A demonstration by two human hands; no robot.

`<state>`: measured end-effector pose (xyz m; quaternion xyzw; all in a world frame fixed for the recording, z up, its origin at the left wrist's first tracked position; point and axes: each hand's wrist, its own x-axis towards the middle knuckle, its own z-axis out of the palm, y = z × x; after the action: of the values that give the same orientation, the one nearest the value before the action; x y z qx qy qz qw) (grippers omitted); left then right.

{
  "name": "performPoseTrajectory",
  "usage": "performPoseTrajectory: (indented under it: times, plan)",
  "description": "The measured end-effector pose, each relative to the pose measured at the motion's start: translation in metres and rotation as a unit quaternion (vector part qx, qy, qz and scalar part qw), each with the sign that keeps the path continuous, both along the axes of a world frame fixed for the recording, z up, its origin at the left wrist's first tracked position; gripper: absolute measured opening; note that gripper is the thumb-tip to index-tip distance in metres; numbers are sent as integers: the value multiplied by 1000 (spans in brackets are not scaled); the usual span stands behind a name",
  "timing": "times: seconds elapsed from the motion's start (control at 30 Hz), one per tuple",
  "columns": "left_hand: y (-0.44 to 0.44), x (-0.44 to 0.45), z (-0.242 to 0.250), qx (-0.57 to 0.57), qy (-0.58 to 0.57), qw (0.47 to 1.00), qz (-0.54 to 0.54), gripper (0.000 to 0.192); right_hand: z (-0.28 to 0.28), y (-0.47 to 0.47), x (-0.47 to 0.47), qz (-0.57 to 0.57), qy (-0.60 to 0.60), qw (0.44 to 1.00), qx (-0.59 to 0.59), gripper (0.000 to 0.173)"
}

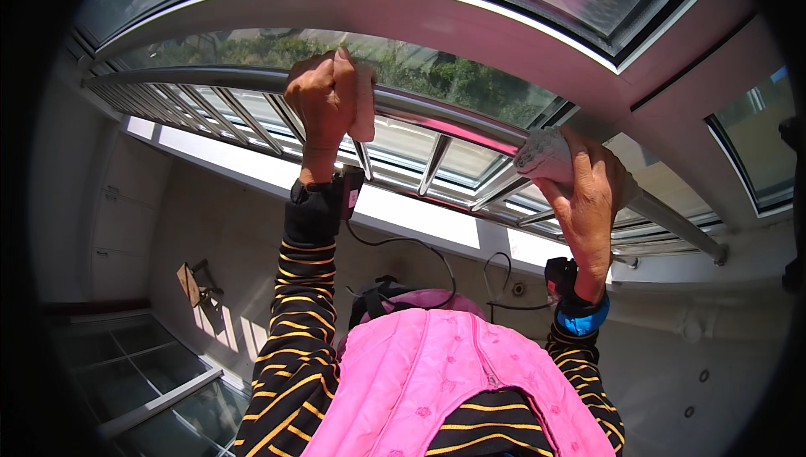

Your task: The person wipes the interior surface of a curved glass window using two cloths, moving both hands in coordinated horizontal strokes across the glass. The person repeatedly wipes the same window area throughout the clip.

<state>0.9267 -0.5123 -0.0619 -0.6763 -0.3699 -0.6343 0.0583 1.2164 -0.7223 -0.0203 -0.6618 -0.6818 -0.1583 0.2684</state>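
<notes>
A polished metal handrail (pixel 453 115) with upright bars crosses in front of the window. My left hand (pixel 321 95) is closed in a fist over the rail, gripping a pale folded cloth (pixel 364 107) that lies across it. Farther right, my right hand (pixel 585 183) wraps round the same rail and holds a bunched, greyish-white cloth (pixel 546 153) against it. Both palms are hidden. It cannot be seen whether the two cloths are separate pieces.
Window glass (pixel 466 72) and its wide frame (pixel 378 13) rise just beyond the rail. Below runs a sunlit ledge (pixel 422 214). Black cables (pixel 403 239) trail from both wrists. A small wooden stool (pixel 189 284) stands on the floor at left, near a glazed door (pixel 157 362).
</notes>
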Motion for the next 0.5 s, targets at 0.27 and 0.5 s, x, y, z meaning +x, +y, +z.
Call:
performPoseTrajectory:
  times: [0.27,0.5]
  plan:
    - [-1,0,1,-1,-1,1000,7,40,-8,56,-72,50,-59,997,24,79]
    - [-1,1,2,16,3,1000,11,39,-6,67,-85,90,-43,995,29,78]
